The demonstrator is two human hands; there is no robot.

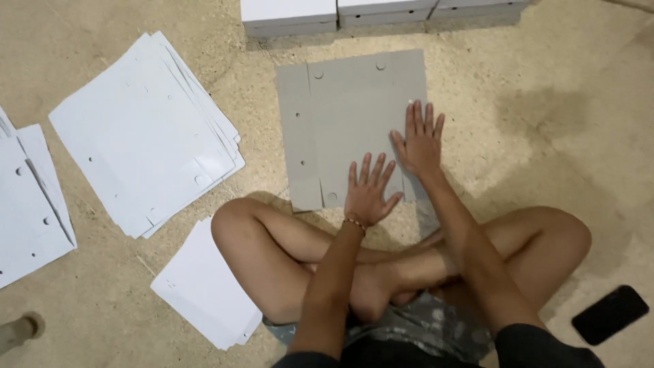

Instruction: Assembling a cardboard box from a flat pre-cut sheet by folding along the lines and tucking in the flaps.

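Flat cardboard sheet (340, 116) before crossed legs, sheet stack (143, 129) left, phone (608, 313) right

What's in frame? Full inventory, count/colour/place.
grey cardboard sheet: one, grey, flat on the floor in front of the person, punched holes, under both hands
stack of white sheets: one fanned pile, white, floor at left
white sheets at far left: a few, white, left edge
small white stack: one, white, beside the knee
white boxes: three seen, white, top edge
phone: one, black, floor lower right
left hand: flat on the sheet, wrist bracelet
right hand: flat on the sheet
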